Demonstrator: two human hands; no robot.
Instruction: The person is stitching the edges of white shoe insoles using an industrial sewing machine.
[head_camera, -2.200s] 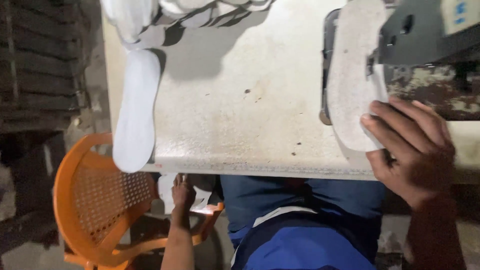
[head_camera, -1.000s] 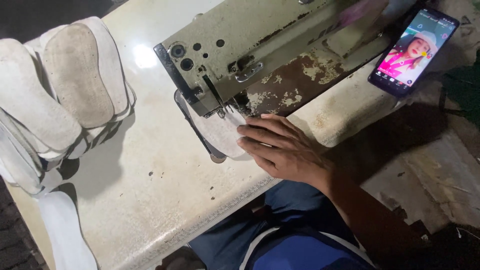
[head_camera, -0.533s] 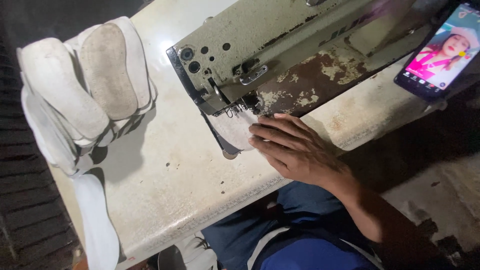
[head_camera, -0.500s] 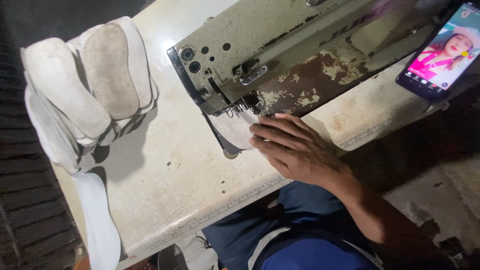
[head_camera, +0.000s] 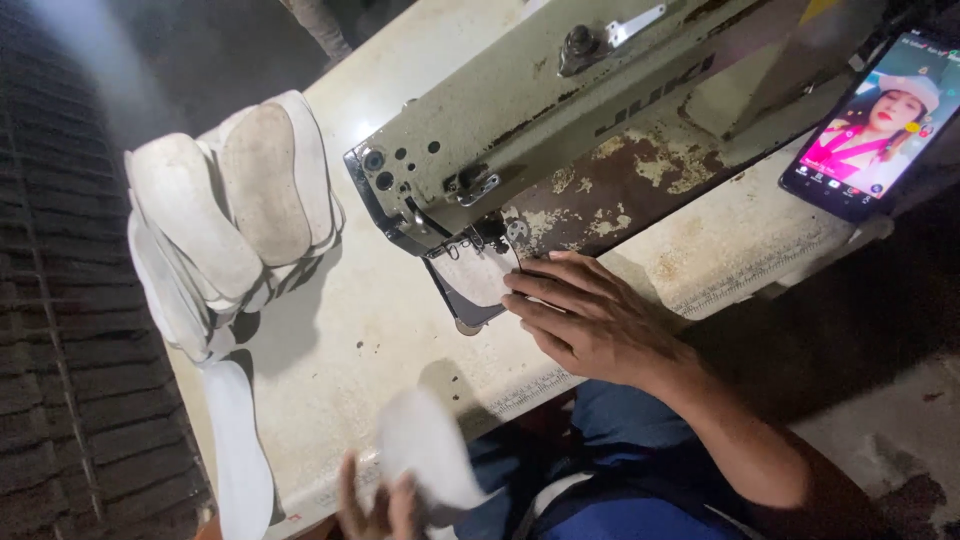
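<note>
Your right hand (head_camera: 590, 320) lies flat with its fingers spread a little and stretched toward the needle, pressing down on a pale insole piece (head_camera: 478, 275) that sits under the head of the sewing machine (head_camera: 560, 130); the fingertips touch the piece's near edge, and the piece rests on a dark plate just beside the needle area. Your left hand (head_camera: 375, 505) is low at the near edge of the surface (head_camera: 380, 340), fingers closed around a second white insole piece (head_camera: 425, 460) (it is blurred, so its exact shape is hard to tell), held up just off the surface's front edge. The sewing machine is pale green with rusty patches on its bed and runs diagonally across the surface, away to your right. To the left, well apart from both hands, a stack of white insoles (head_camera: 225, 220) leans in a fanned pile, and one long white insole (head_camera: 240, 460) lies along the left edge of the surface. At the far right a phone (head_camera: 870, 125) with a lit screen rests against the machine's base. Your blue clothing (head_camera: 620, 470) shows below the surface.
</note>
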